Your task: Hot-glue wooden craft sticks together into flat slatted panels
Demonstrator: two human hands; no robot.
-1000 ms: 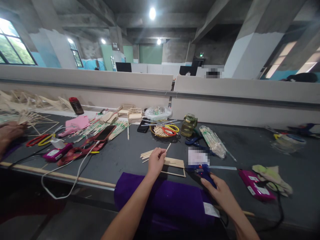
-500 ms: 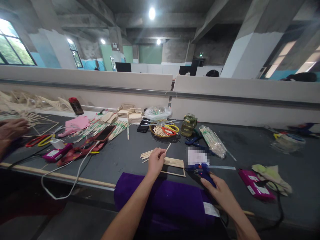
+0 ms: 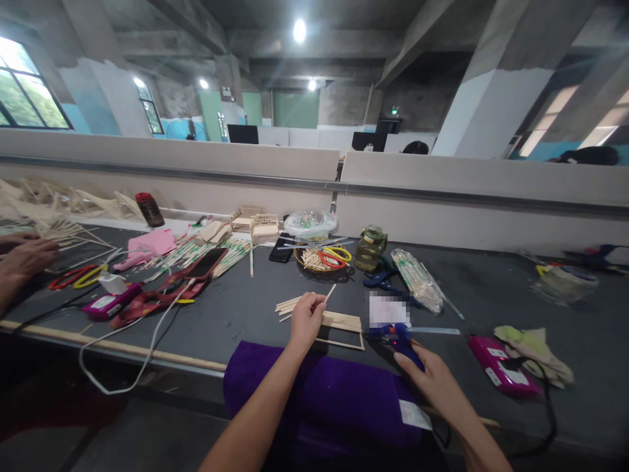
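Between the fingertips of my left hand point(image 3: 307, 318) is a thin wooden stick point(image 3: 331, 292), its free end pointing up and to the right. Below that hand lies a flat panel of wooden sticks point(image 3: 344, 321) with a thin frame along its near side. Several loose sticks point(image 3: 286, 306) fan out just left of the hand. My right hand point(image 3: 432, 373) is wrapped round the handle of a blue hot glue gun point(image 3: 400, 341). The gun's nozzle points left, close to the panel's right end, and a clear glue stick point(image 3: 435, 330) sticks out of its back.
A basket of short sticks point(image 3: 314, 259) holds red-and-yellow scissors point(image 3: 334, 257). Beyond are a green bottle point(image 3: 371, 248) and bagged sticks point(image 3: 417, 278). At right sits a magenta power strip point(image 3: 504, 367). A purple cloth point(image 3: 314, 393) covers my lap. A co-worker's hands point(image 3: 29, 255) work at far left.
My two hands stay almost where they were, still with the stick and the glue gun. The co-worker's hands at far left have shifted slightly.
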